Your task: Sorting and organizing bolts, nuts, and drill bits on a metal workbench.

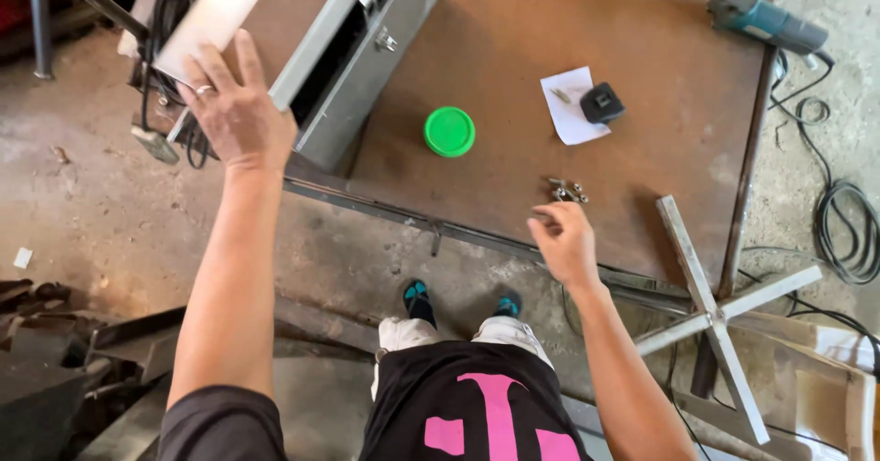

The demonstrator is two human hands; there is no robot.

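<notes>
My left hand (pixel 234 108) rests flat on the lid of a grey metal case (pixel 367 62) that stands partly open at the left end of a rusty brown metal table (pixel 513 30). A ring shows on one finger. My right hand (pixel 564 236) hovers at the table's near edge with fingers curled, just below a small pile of metal bolts (pixel 568 190). Whether it pinches anything I cannot tell. A green round lid (pixel 449 132) lies between the case and the bolts.
A white paper slip (pixel 568 108) and a small black object (pixel 601 103) lie past the bolts. A blue angle grinder (pixel 765 16) sits at the far right corner. A welded steel cross (pixel 710 314) leans by the table. Cables (pixel 848 232) coil on the concrete floor.
</notes>
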